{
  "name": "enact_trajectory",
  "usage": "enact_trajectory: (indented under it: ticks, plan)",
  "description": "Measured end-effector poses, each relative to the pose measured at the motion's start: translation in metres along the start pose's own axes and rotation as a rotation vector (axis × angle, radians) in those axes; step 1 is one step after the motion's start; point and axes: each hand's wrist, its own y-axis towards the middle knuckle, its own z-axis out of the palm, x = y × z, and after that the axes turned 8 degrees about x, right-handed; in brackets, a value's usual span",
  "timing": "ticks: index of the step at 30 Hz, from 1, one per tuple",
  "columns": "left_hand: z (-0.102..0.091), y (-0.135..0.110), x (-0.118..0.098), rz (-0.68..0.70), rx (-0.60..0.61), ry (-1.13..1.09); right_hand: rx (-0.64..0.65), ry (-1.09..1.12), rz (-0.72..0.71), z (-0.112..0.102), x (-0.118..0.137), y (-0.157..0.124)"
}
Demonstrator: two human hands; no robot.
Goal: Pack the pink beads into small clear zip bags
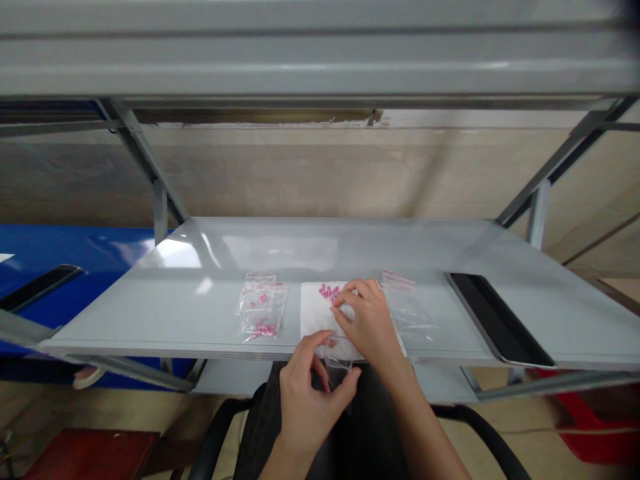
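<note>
Grey desk (pixel 150 313): flat top filling the middle of the view, steel frame beneath.
Overhead shelf (pixel 320 60): grey, at 12 o'clock above the desk.
Blue surface (pixel 75 257): at 9 o'clock, beside the desk's left edge.
Black tray (pixel 500 320): long and shallow, at 3 o'clock on the desk, well apart from the hands.
Red crate (pixel 605 440): at 4 o'clock, on the floor below desk level.
White sheet (pixel 315 313): lying flat at the desk's centre near the front edge, partly covered by the right hand.
Empty bags (pixel 407 310): clear, red-striped at the mouth, at 3 o'clock of the white sheet, just beside it.
Filled bags (pixel 261 303): small overlapping pile with pink contents, at 9 o'clock of the white sheet, near but apart.
Right hand (pixel 367 323): resting on the white sheet, fingers curled together, tips down at the pink beads; grip on a bead cannot be told.
Left hand (pixel 305 393): at 6 o'clock, over the front edge of the desk, thumb and forefinger pinching the small clear bag.
Small clear bag (pixel 339 363): at the desk's front edge, just below the right hand.
Pink beads (pixel 327 291): loose cluster at 12 o'clock on the white sheet, touching the right fingertips.
</note>
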Motion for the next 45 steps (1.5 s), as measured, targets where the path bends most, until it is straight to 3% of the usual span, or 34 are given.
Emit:
enact_trajectory:
  ticks: [35,40,45]
  plan:
    - [-0.001,0.0,-0.003,0.007,0.024,0.031,-0.008,-0.106,0.044,0.003,-0.003,0.0]
    - [-0.004,0.001,-0.005,-0.006,0.028,0.038,-0.02,0.078,-0.009,-0.016,0.002,-0.005]
    - [-0.006,0.002,-0.012,-0.047,0.035,0.031,0.179,0.499,-0.126,-0.053,0.017,-0.019]
